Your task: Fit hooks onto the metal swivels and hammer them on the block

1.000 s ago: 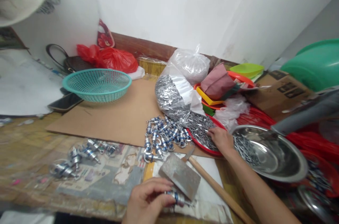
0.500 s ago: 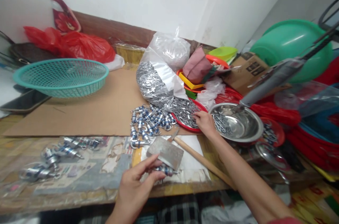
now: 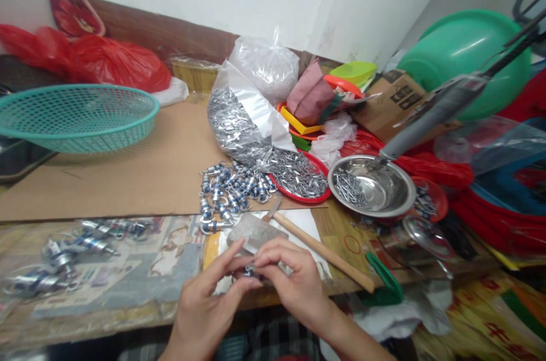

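Note:
In front of me my left hand [image 3: 207, 295] grips a small silver-and-blue metal fitting [image 3: 249, 271], mostly covered by fingers. My right hand [image 3: 296, 276] meets it there with thumb and forefinger pinched together at the fitting's end; whatever lies in that pinch is hidden. Just beyond the fingers lies a grey metal block [image 3: 253, 231] on white paper. A hammer [image 3: 324, 250] with a wooden handle rests to the right of the block. Behind it a pile of similar blue-banded fittings [image 3: 232, 190] spreads over cardboard, beside a red tray [image 3: 294, 196] heaped with small silver metal pieces [image 3: 301, 173].
More fittings [image 3: 62, 256] lie at the left. A teal basket [image 3: 81, 122] stands on the cardboard [image 3: 170, 167]. A plastic bag of metal pieces [image 3: 239, 122] leans behind the tray. At right are a steel bowl [image 3: 384, 196] holding pins and a grey-handled tool [image 3: 435, 116] slanting over it.
My right hand has left the red tray and come back to the left hand, where its fingertips now meet the fitting. The view has shifted slightly.

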Demonstrator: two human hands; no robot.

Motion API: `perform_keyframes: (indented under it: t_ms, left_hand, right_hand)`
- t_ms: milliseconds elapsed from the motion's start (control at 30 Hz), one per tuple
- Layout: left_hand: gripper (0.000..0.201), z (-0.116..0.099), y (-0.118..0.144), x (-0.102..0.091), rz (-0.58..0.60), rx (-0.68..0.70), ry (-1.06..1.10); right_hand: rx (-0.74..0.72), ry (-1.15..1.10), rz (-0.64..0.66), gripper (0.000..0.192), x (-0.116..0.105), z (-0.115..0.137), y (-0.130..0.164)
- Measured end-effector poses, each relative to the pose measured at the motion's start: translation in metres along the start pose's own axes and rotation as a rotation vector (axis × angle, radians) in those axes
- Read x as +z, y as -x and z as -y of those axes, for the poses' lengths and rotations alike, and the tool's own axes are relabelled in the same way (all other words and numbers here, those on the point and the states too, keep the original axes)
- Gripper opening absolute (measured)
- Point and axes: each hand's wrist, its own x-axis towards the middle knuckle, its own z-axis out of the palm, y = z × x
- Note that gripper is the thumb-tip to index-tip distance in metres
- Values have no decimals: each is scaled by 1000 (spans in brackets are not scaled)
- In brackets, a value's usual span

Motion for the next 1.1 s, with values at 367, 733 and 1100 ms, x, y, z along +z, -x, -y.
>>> perform_keyframes:
  t_ms: [367,733,1100]
  left_hand:
    - [14,-8,-2,-4,52,-31,84]
    - [5,-16,-14,-12,152,-94,116]
    - [36,-10,-10,-2,122,-373,341]
  right_hand:
    - [281,-303,-7,17,-4,0,7]
    - [-665,469,113,26,-22,-1,12]
    - [-114,57,-41,13,-8,-5,14]
